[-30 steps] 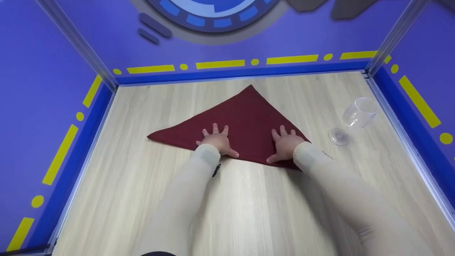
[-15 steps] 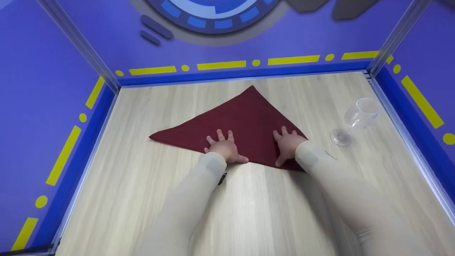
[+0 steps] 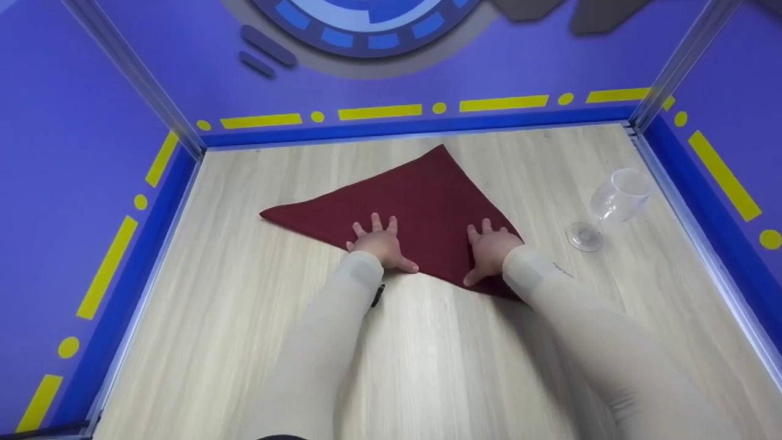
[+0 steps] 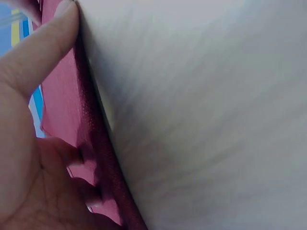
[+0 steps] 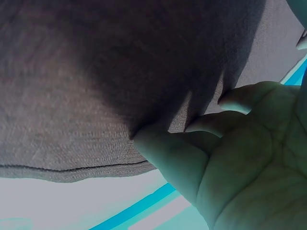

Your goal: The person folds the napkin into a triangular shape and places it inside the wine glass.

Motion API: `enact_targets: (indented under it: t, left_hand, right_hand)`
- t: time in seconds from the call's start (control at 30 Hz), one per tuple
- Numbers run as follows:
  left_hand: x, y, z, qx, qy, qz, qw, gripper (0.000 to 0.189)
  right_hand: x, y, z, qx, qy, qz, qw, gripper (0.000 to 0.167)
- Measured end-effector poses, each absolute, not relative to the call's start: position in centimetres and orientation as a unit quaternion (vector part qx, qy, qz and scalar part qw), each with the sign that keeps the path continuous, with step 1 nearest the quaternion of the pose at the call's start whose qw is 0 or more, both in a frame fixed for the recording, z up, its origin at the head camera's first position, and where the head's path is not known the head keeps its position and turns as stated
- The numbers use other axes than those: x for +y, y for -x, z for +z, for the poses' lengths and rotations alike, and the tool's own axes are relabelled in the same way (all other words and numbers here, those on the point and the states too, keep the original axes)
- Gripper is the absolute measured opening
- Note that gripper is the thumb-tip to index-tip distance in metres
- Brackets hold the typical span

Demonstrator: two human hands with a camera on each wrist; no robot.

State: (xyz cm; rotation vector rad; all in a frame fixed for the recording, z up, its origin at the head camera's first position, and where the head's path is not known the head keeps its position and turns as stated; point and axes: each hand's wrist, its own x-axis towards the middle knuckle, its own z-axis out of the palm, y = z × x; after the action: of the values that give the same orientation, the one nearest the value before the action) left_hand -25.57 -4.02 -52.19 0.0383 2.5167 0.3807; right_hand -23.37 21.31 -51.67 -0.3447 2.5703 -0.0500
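No text, label, brand or number can be read. 1 small dark mark [image 3: 562,269] at the edge of the right sleeve [image 3: 589,327] is too tiny to decipher. The back wall panel [image 3: 391,91] shows yellow bars [image 3: 380,112] and dots [image 3: 439,108], not lettering.

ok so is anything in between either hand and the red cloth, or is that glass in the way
Nothing visible is in the way: the left hand and right hand both rest directly on the dark red cloth. The clear glass is off to the person's right, apart from the cloth and not between it and either hand.
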Motion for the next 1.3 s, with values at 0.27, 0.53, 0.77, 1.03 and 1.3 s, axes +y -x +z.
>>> enact_targets:
  t: [0.27, 0.53, 0.77, 1.03, 1.3]
  left_hand:
    - [-2.9, 25.2, -50.9, 0.953, -0.013, 0.123, 0.275, 0.120]
    - [0.4, 23.5, -52.0, 0.952, -0.020, 0.113, 0.285, 0.118]
    - [0.7, 23.7, -52.6, 0.955, -0.016, 0.116, 0.273, 0.120]
    - [0.3, 24.1, -52.6, 0.955, -0.021, 0.116, 0.272, 0.121]
    - [0.1, 24.8, -52.9, 0.952, -0.033, 0.107, 0.284, 0.123]
  right_hand:
    - [21.5, 23.6, -51.0, 0.950, 0.146, -0.015, 0.277, 0.118]
    - [21.8, 24.1, -50.9, 0.944, 0.147, 0.002, 0.294, 0.121]
    - [21.9, 23.8, -50.9, 0.949, 0.146, -0.007, 0.280, 0.121]
    - [21.9, 23.3, -50.7, 0.951, 0.147, -0.017, 0.270, 0.119]
    - [21.6, 23.2, -50.8, 0.951, 0.146, -0.008, 0.273, 0.119]
